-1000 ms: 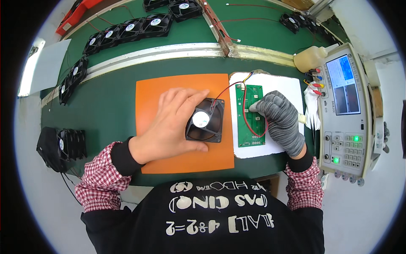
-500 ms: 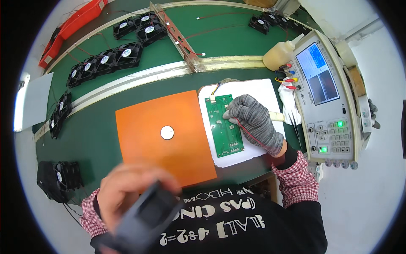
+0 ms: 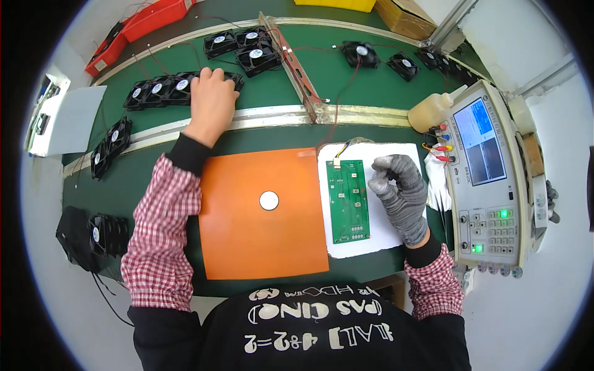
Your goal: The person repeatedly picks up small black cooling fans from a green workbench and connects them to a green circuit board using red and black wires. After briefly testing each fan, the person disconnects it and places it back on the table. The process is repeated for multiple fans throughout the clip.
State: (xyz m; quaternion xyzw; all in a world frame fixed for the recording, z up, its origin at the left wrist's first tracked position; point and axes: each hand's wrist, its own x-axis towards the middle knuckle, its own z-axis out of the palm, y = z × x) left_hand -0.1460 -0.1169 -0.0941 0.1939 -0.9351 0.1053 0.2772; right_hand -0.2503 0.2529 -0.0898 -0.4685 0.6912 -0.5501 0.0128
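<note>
My left hand (image 3: 212,105), bare, reaches to the far left and grips a black fan (image 3: 234,80) at the right end of a row of fans (image 3: 156,90). Its fingers cover part of that fan. My right hand (image 3: 401,196) wears a grey knit glove and hovers just right of a green circuit board (image 3: 349,204). Its fingers are curled, the thumb and forefinger apart, with nothing seen between them. The board lies on a white pad (image 3: 346,249), and a small white plug (image 3: 336,163) with coloured wires sits at its top edge.
An orange mat (image 3: 263,247) with a white disc (image 3: 269,200) lies left of the board. At right stand a test instrument (image 3: 489,154) and a yellowish bottle (image 3: 427,112). A metal divider (image 3: 297,74) splits the far shelf; beyond it lies a fan (image 3: 361,54), its red wire trailing nearer.
My left hand has gone from near my body, where it held a blurred fan, to the far row. My right hand has let go of the red wire. Another fan now lies right of the divider.
</note>
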